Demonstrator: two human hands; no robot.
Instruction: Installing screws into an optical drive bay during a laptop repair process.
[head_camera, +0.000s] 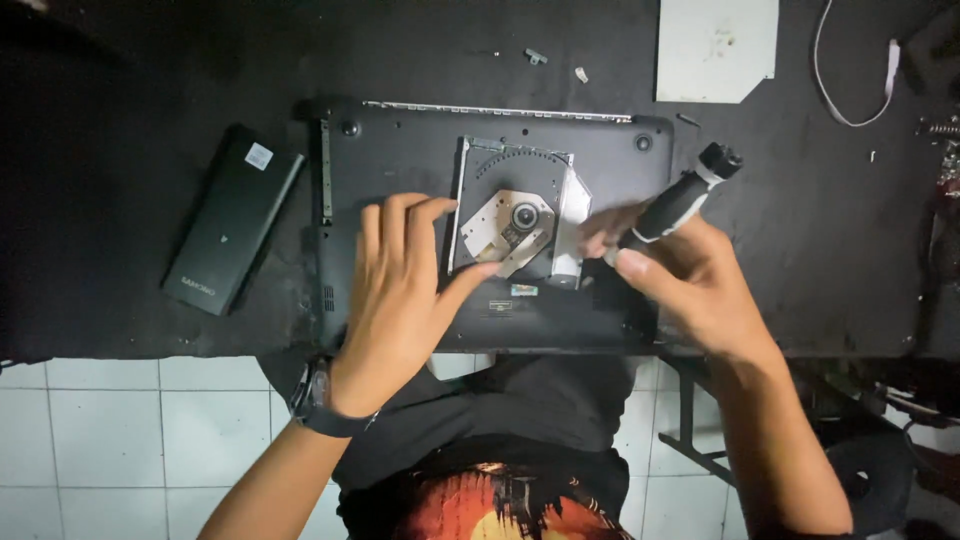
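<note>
A black laptop (400, 150) lies bottom-up on a dark table, with an optical disc drive (515, 215) resting on it, mechanism exposed. My left hand (400, 290) lies flat on the laptop base, fingers spread, thumb touching the drive's lower edge. My right hand (690, 275) grips a black screwdriver with a white band (680, 200), its handle pointing up and right, the tip hidden near the drive's right side. A dark watch sits on my left wrist.
A long black battery pack (232, 220) lies left of the laptop. A white plate (716, 48) rests at the back right, next to a white cable (850, 70). Small screws and bits (536, 57) lie behind the laptop. White floor tiles show below the table edge.
</note>
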